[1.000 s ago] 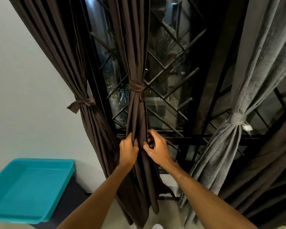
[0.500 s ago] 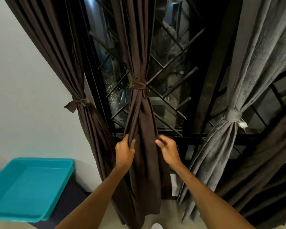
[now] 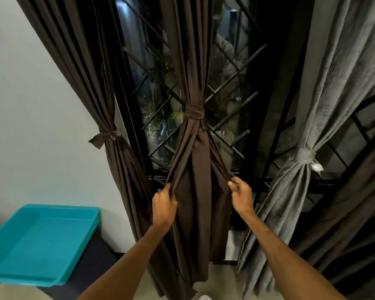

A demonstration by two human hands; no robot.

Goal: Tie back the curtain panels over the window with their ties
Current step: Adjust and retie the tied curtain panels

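Three curtain panels are in view, and each one already carries a tie at about the middle of its height: the left brown panel [image 3: 119,169] with its knotted tie [image 3: 108,136], the middle brown panel [image 3: 200,202] with its wrapped tie [image 3: 194,112] in front of the window grille [image 3: 227,68], and the grey panel [image 3: 290,202] with its grey tie [image 3: 304,155]. What changes in the last second is the distance between the hands. One second ago they are nearly touching, both closed on the gathered cloth just below the middle tie; half a second ago they are already separated; now they are clearly apart. The left hand [image 3: 164,207] grips a bunch of folds at the left edge of the middle panel, and the right hand [image 3: 241,195] pinches the right edge between thumb and fingers, so the lower cloth opens like a fan under the tie. The tie itself keeps its place and does not look loosened. I judge that the tying of this panel is finished and that the person is only arranging the hanging part. A darker curtain [image 3: 355,213] at the far right is partly cut off, and I cannot tell whether it is tied. A teal tray [image 3: 41,241] sits low on the left, not involved.
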